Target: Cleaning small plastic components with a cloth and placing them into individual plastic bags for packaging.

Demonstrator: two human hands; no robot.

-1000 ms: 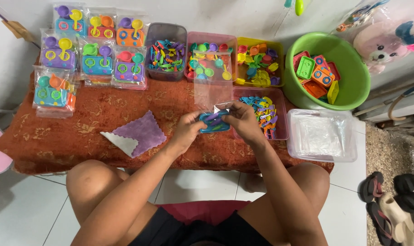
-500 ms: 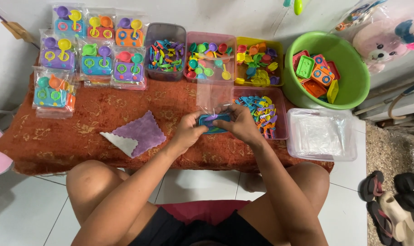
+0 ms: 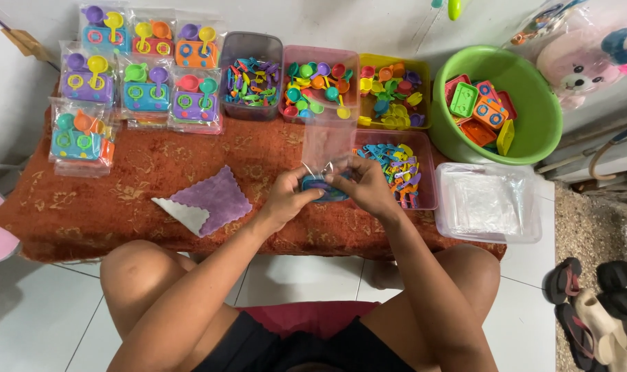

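A: At table centre, head view: left hand (image 3: 286,200) and right hand (image 3: 370,187) both pinched shut around a blue toy stove (image 3: 325,187), half inside a clear plastic bag (image 3: 327,146) standing open above it.

B: Handling?

A: Stove looked light, rigid plastic; grip by its edges. Bag looked thin, floppy, slick; hold at the mouth. Pink bin of utensils (image 3: 399,172) sat just right of the hands, purple cloth (image 3: 213,200) to the left.
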